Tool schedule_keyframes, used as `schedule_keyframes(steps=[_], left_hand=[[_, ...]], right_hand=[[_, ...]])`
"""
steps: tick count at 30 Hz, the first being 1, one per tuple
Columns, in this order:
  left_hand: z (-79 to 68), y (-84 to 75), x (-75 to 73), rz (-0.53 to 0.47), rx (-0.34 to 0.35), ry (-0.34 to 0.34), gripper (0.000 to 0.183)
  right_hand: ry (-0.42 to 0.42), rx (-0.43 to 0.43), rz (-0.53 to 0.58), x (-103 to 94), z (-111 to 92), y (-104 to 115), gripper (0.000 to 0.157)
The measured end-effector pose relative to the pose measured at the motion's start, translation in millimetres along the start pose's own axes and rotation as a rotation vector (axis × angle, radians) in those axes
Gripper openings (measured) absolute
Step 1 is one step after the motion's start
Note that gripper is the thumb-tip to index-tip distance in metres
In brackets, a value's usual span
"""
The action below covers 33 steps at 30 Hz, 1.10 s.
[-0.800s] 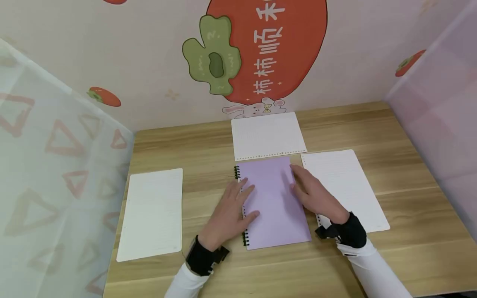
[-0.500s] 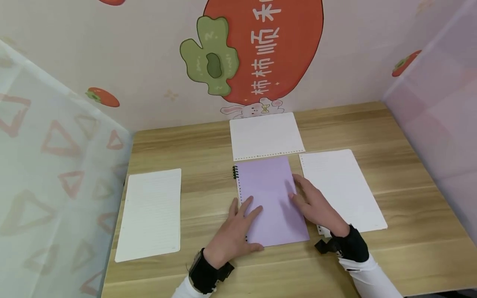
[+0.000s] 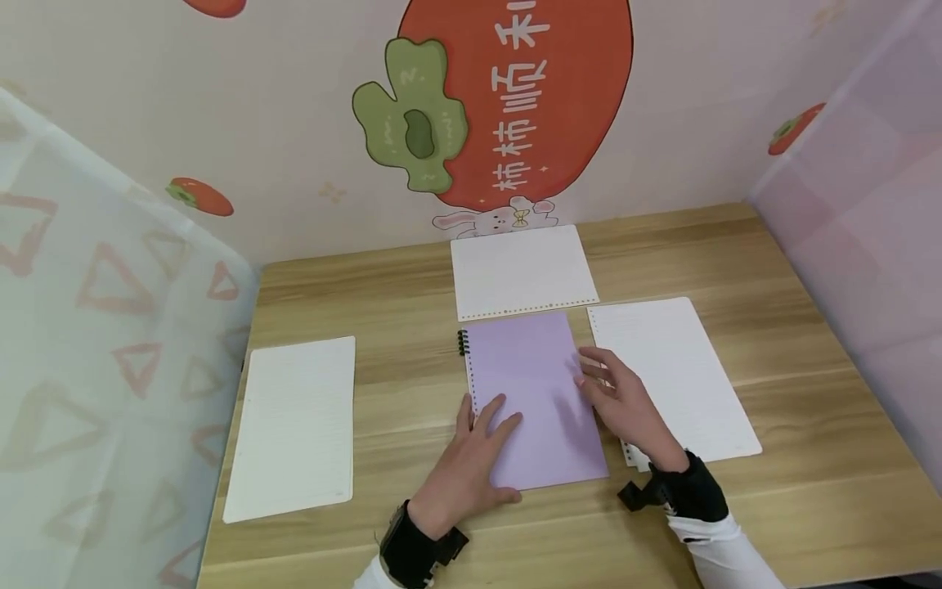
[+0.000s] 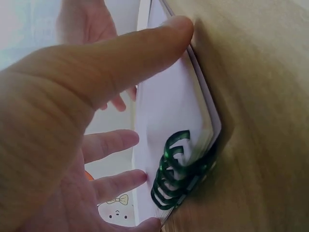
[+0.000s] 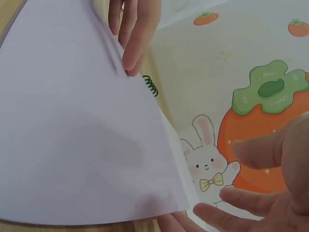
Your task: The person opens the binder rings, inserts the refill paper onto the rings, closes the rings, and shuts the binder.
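Note:
A purple-covered spiral notebook (image 3: 537, 368) lies on the table between my hands, and dark green coil rings (image 4: 174, 176) show along its left edge. My left hand (image 3: 464, 470) is spread over the lower left of the cover, fingertips on the purple surface and thumb at the bottom edge. It hides much of the lower binding. At the notebook's right edge, my right hand (image 3: 625, 401) has its fingers loosely bent, with the thumb and fingertips beside the cover. In the right wrist view, these right fingers (image 5: 231, 212) stand apart near the notebook's corner.
Lined white sheets (image 3: 290, 429) lie to the left on the wooden table (image 3: 412, 540). A hole-punched sheet (image 3: 524, 274) lies behind the notebook and more punched paper (image 3: 684, 384) to the right, partly under my right hand. A printed backdrop (image 3: 294, 98) borders the table's back.
My left hand has slid down the notebook's left side, so its thumb is now at the bottom edge. My right hand has shifted slightly down along the right edge.

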<state>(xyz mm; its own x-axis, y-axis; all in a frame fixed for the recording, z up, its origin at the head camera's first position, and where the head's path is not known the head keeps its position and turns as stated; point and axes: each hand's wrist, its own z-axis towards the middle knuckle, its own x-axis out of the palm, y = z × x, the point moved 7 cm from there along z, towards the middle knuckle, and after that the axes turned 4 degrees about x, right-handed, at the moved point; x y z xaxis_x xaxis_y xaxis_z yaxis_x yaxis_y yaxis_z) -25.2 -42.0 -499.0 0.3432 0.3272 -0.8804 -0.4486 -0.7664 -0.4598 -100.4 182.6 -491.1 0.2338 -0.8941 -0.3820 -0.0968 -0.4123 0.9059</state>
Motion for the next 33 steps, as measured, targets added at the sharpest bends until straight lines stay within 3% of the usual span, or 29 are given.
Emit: schedule_keyframes(steps=[4,7,15,22,26,33], left_hand=[[-0.3,-1.3,0.7,0.013,0.004,-0.02,0.106],[-1.0,-1.8,-0.3,0.008,-0.001,-0.028,0.105],[-1.5,-14.4,-1.0,0.078,-0.03,-0.107,0.104],[-3.9,-45.1,-1.0,0.077,0.024,-0.252,0.109],[-5.4,-54.5,-0.9,0.078,0.044,-0.263,0.112],[-11.5,-60.7,-1.9,0.101,0.095,-0.29,0.091]], right_hand=[[-0.045,0.039,0.019,-6.5,10,-8,0.052],[-0.052,0.048,-0.032,-11.3,22,-11,0.05],[0.02,0.075,-0.169,-13.4,47,-6,0.029],[0.093,0.069,-0.005,-12.0,42,19,0.025],[0.128,0.056,0.065,-8.6,40,36,0.024],[0.16,-0.055,0.171,-1.2,34,60,0.033]])
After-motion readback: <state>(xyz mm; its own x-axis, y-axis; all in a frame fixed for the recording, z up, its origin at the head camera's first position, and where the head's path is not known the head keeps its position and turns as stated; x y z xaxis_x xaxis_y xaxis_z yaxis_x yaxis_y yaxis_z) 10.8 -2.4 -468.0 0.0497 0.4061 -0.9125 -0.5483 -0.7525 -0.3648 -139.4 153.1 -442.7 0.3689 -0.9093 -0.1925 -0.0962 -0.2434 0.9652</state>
